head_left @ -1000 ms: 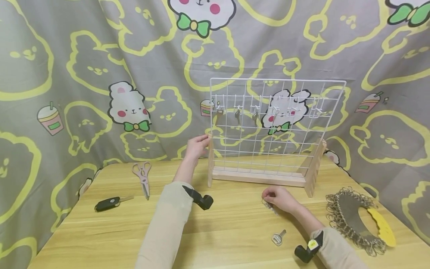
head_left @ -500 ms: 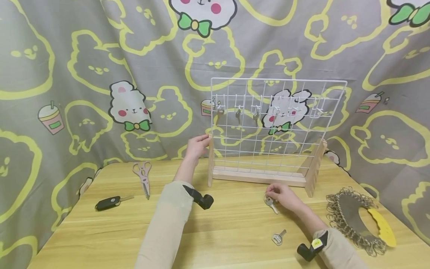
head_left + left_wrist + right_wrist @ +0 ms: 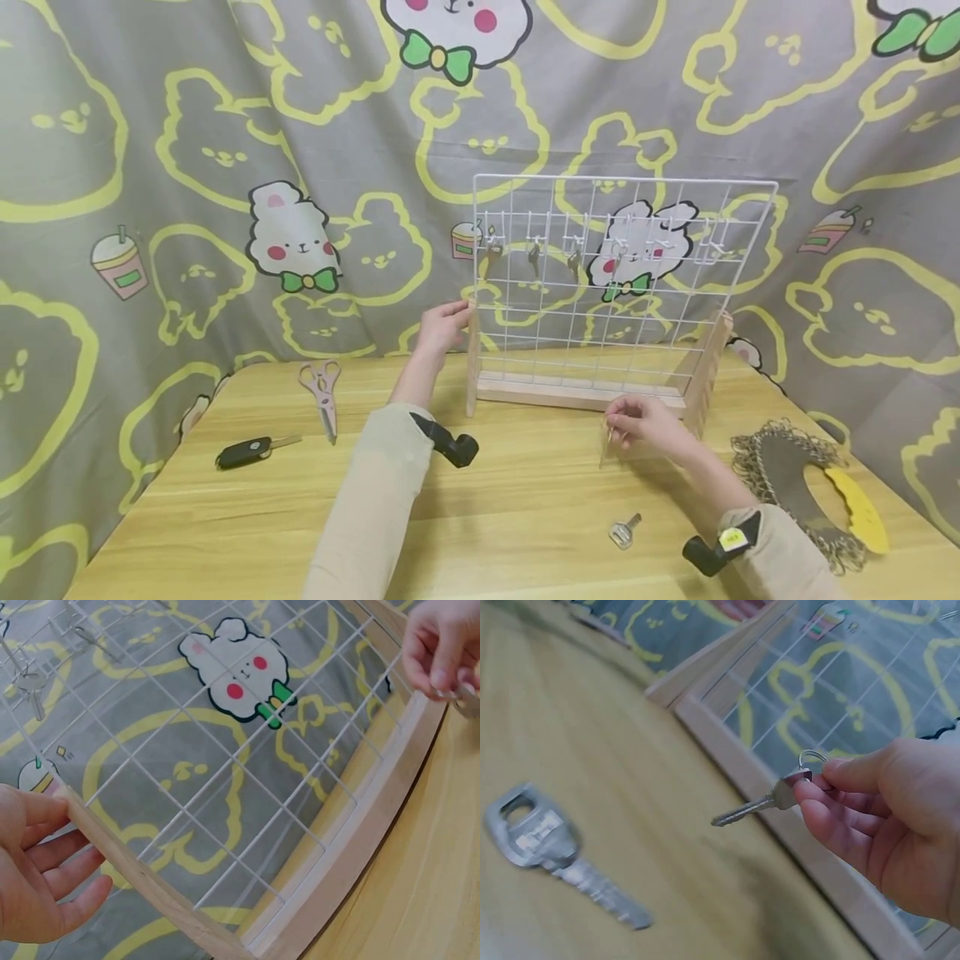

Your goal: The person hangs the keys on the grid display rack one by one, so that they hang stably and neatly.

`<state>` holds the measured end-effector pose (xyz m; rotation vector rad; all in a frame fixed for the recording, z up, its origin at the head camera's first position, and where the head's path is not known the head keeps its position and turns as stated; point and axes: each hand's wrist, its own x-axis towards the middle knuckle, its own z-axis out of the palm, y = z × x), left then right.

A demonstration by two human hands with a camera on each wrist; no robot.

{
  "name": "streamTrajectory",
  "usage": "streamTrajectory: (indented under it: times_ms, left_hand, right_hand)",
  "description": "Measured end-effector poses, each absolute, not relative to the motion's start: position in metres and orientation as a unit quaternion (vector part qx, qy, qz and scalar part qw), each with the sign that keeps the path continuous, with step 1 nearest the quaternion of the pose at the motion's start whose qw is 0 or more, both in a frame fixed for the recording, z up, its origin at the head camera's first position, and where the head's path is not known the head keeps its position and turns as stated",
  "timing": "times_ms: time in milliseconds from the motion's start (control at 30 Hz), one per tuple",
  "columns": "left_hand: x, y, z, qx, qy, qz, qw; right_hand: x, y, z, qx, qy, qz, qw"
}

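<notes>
My right hand pinches a silver key by its small split ring, just off the tabletop in front of the rack's base. In the right wrist view the blade points away from my fingertips. My left hand holds the top of the left wooden post with thumb and forefinger, the other fingers loose. The rack is a white wire grid on a wooden stand. Several keys hang from white hooks in its upper part. A second silver key lies on the table.
Pink scissors and a black car key lie at the left. On the right is a grey and yellow curved holder fringed with metal rings, near my right forearm. A patterned grey curtain hangs behind the wooden table.
My right hand has lifted slightly and moved right towards the rack's base, with the key turning in its pinch. My left hand stays on the post.
</notes>
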<state>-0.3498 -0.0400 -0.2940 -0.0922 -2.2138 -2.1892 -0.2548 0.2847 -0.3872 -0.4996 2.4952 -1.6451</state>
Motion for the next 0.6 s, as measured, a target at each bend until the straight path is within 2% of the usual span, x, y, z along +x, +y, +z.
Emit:
streamTrajectory:
  times_ms: [200,433,600]
  left_hand:
    - [-0.351,-0.039,-0.296,-0.03,-0.708,-0.706,0.008]
    - [-0.352,-0.039,-0.295,-0.022,-0.708,-0.706,0.011]
    - [-0.353,-0.039,-0.295,-0.02,-0.706,-0.708,0.015]
  right_hand:
    - [-0.252,0.291,-0.358,-0.169,0.832,-0.527,0.033]
    - [-0.253,0.296,-0.327,-0.181,0.838,-0.514,-0.028]
    - [-0.253,0.298,-0.314,-0.186,0.835,-0.516,-0.038]
